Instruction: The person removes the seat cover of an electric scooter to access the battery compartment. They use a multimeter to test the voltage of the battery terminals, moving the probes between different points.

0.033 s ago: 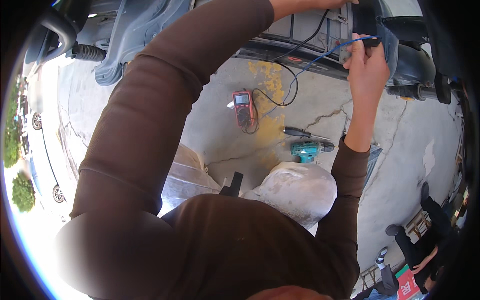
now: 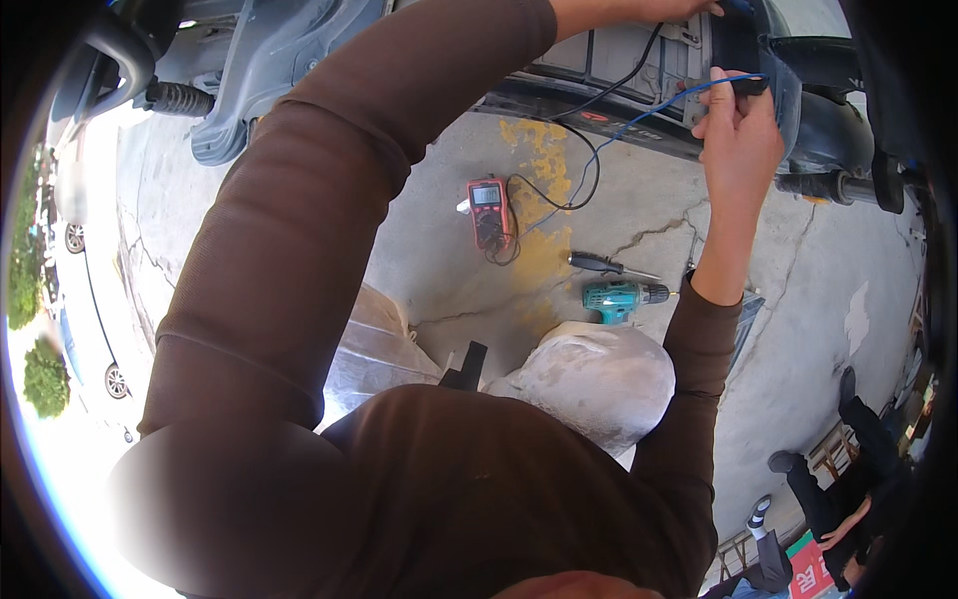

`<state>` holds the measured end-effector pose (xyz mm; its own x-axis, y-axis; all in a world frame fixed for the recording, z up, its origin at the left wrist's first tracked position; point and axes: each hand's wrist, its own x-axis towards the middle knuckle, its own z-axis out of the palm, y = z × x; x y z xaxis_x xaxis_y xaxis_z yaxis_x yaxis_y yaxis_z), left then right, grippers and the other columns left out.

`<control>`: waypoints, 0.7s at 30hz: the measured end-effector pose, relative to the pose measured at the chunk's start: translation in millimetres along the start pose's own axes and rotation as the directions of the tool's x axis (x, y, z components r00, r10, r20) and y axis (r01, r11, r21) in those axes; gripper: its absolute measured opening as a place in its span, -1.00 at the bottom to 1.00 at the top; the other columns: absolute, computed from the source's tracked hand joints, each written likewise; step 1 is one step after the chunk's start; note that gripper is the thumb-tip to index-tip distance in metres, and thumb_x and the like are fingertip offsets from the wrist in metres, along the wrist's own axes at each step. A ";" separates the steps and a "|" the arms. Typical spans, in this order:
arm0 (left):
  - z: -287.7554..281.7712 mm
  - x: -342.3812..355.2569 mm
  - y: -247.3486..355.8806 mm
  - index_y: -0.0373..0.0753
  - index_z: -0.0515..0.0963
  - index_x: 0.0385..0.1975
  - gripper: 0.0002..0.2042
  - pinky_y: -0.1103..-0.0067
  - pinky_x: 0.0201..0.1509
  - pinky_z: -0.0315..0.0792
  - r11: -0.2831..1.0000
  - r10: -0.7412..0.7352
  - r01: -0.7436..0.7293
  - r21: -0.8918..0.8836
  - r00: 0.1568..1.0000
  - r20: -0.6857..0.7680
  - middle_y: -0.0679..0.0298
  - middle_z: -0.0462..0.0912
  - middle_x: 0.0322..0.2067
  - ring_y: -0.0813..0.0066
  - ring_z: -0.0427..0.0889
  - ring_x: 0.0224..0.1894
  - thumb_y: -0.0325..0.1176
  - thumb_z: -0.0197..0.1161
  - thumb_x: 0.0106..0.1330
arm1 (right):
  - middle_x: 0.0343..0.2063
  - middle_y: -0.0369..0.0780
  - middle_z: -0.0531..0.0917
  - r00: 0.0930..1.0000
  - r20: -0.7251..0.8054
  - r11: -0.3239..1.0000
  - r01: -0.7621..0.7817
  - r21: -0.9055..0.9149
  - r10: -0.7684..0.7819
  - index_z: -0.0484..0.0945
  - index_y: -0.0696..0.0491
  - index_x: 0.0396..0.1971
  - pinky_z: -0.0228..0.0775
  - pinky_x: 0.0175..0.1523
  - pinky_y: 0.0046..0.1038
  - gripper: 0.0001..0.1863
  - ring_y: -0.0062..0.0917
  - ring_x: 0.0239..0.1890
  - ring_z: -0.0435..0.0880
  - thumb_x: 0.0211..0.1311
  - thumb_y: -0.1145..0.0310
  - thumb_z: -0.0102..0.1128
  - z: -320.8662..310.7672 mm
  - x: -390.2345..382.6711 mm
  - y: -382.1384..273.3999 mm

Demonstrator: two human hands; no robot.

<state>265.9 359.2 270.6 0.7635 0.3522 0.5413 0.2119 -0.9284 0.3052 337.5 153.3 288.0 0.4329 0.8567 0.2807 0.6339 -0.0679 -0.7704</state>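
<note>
My right hand (image 2: pixel 740 135) is closed in a pinch around a black test probe (image 2: pixel 748 86) at the side of a scooter-like vehicle. A thin blue lead (image 2: pixel 639 117) loops over the probe and trails down toward a red multimeter (image 2: pixel 488 214) on the ground, its display lit. My left hand (image 2: pixel 671 9) reaches to the top edge of the picture, where most of it is cut off. Beside it a black lead (image 2: pixel 621 80) runs up from the meter; whether those fingers grip it is hidden. The vehicle's open frame (image 2: pixel 559 78) lies below and between both hands.
To the right of the meter lie a black-handled screwdriver (image 2: pixel 609 266) and a teal cordless drill (image 2: pixel 614 299) on cracked concrete (image 2: pixel 439 260) with worn yellow paint. My knees are close to the tools. People sit at the lower right; parked cars stand far left.
The vehicle, tools and hands appear shifted very slightly to the right in the picture. My right hand keeps its pinch on the test probe.
</note>
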 end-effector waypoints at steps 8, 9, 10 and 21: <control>-8.5 -10.6 -3.1 -0.26 0.40 -0.27 -0.86 0.14 -0.23 0.47 0.993 -0.090 0.082 -0.086 0.991 -0.103 -0.14 0.53 -0.30 -0.17 0.59 -0.28 -0.33 0.10 0.32 | -0.51 -0.27 0.69 0.999 0.009 0.999 -0.045 0.006 0.045 0.55 0.14 -0.24 0.44 -0.45 -0.59 -0.73 -0.63 -0.63 0.63 0.36 0.21 0.15 5.8 1.9 -12.4; -6.5 -11.9 -0.6 -0.26 0.41 -0.28 -0.86 0.14 -0.24 0.47 0.998 -0.051 0.047 -0.047 0.994 -0.097 -0.14 0.53 -0.29 -0.17 0.60 -0.29 -0.33 0.11 0.32 | -0.51 -0.27 0.69 0.999 0.004 0.999 -0.052 0.003 0.052 0.54 0.14 -0.24 0.43 -0.45 -0.58 -0.73 -0.63 -0.63 0.62 0.35 0.21 0.15 5.8 2.0 -12.3; -5.3 -14.2 0.8 -0.26 0.41 -0.28 -0.86 0.14 -0.25 0.48 1.000 -0.013 0.013 -0.007 0.996 -0.088 -0.15 0.53 -0.29 -0.16 0.60 -0.29 -0.33 0.11 0.31 | -0.51 -0.28 0.69 0.998 0.000 0.998 -0.059 0.000 0.059 0.54 0.14 -0.25 0.43 -0.46 -0.58 -0.73 -0.64 -0.63 0.62 0.35 0.21 0.15 6.1 2.5 -11.8; 8.0 -19.4 -2.2 -0.22 0.41 -0.28 -0.88 0.13 -0.27 0.48 1.000 0.010 -0.012 -0.024 0.998 -0.055 -0.15 0.51 -0.30 -0.15 0.60 -0.28 -0.34 0.11 0.29 | -0.52 -0.32 0.68 0.999 0.015 0.999 -0.048 0.001 0.048 0.53 0.12 -0.30 0.34 -0.60 -0.61 -0.73 -0.68 -0.64 0.60 0.35 0.18 0.16 5.2 3.6 -1.0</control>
<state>255.4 353.5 253.2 0.7311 0.3487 0.5865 0.1885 -0.9293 0.3176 335.0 159.1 286.8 0.4531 0.8600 0.2347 0.6117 -0.1084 -0.7836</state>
